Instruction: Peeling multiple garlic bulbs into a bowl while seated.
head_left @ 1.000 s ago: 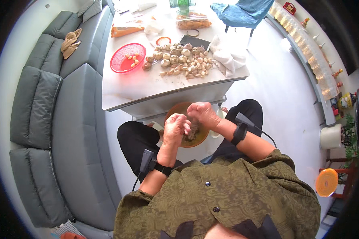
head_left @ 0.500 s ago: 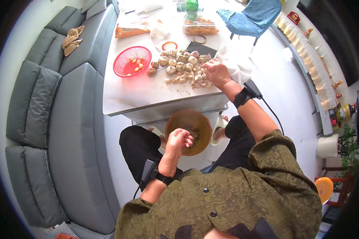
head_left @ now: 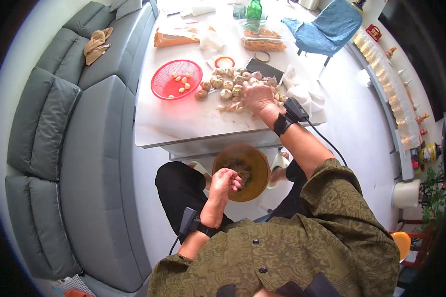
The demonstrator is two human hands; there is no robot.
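Observation:
My right hand [head_left: 257, 98] reaches into the pile of garlic bulbs and loose cloves [head_left: 227, 85] on the white table, its fingers bent around something I cannot make out. My left hand [head_left: 224, 184] hangs over an orange-brown bowl [head_left: 259, 172] on the floor between my legs, fingers curled, contents hidden; skins lie in the bowl. Left of the pile, a red plastic basket [head_left: 159, 74] holds several pale peeled cloves. A dark flat tablet-like object [head_left: 265, 67] and a crumpled white cloth [head_left: 304, 96] lie beside the garlic.
A grey sofa [head_left: 94, 173] runs along the left side. The table [head_left: 178, 129] also carries an orange packet [head_left: 173, 37], a clear food box [head_left: 262, 40] and a green bottle [head_left: 254, 11]. A blue-covered chair [head_left: 322, 32] stands behind; a low shelf [head_left: 391, 99] lines the right wall.
My right hand has moved up from above the bowl to the garlic pile, then slightly left within it. My left hand stays over the bowl, a little lower than at first.

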